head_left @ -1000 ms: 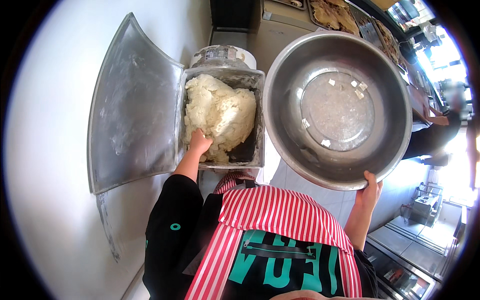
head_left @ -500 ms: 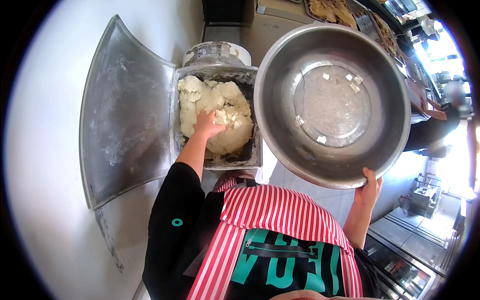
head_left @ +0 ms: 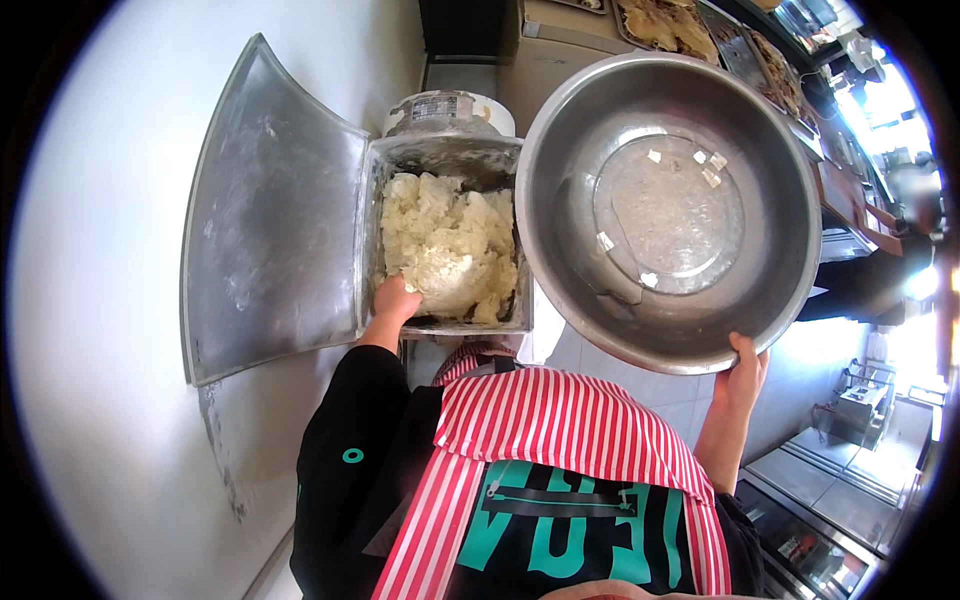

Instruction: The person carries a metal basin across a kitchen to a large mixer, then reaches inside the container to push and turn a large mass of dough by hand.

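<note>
A lumpy mass of pale dough (head_left: 450, 250) lies in the square metal bin (head_left: 526, 290), its surface rough and torn. My left hand (head_left: 397, 298) is at the bin's near left corner, its fingers curled into the dough's edge and partly hidden. To the right, my right hand (head_left: 742, 372) grips the near rim of a large round steel basin (head_left: 670, 215), thumb over the inside edge. The basin is tilted so its inside shows, with several small whitish scraps stuck to its bottom.
The bin's metal lid (head_left: 275, 230) stands swung out against the white wall on the left. A white round tub (head_left: 450, 108) sits behind the bin. Trays of brown food (head_left: 665, 30) lie at the back right. Another person (head_left: 880, 260) stands at the far right.
My left hand has drawn back from the middle of the dough to its near left edge. The dough has shifted, its top now rougher. The basin stays in my right hand.
</note>
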A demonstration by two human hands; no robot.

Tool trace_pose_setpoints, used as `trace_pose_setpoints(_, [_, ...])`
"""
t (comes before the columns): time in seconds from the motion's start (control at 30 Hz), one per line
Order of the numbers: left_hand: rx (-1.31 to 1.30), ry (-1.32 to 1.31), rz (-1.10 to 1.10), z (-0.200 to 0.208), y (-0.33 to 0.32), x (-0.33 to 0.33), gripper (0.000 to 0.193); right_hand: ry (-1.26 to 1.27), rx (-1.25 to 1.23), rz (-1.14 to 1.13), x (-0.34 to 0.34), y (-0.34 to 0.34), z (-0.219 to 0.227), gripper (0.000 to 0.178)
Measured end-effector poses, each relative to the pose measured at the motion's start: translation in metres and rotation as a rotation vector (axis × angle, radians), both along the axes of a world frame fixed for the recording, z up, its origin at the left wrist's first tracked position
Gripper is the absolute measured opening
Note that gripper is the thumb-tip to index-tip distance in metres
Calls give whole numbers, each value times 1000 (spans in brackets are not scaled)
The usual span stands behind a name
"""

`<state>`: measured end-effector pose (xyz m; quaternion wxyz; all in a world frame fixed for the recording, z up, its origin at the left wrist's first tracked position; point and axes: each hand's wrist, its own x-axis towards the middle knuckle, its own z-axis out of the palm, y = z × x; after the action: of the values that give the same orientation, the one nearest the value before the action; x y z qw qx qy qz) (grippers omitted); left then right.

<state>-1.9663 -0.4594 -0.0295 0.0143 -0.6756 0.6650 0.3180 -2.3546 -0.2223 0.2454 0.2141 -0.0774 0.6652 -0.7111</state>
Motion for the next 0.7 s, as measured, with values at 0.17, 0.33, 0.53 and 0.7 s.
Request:
trace_pose_setpoints(0.17, [-13,19,83,4,3,12,35,10,21,74,-10,7,-5,41])
trace_pose_setpoints(0.33, [-119,7,104,-6,6,18,33,-7,18,57,-6,3,-5,41])
trace_pose_setpoints(0.53, [-110,-112,77,4,7,9,34,-3,14,62,-8,6,-9,42])
trace_pose_setpoints(0.7, [-36,-125,45,-6,3,13,36,-7,14,60,-7,7,-10,42])
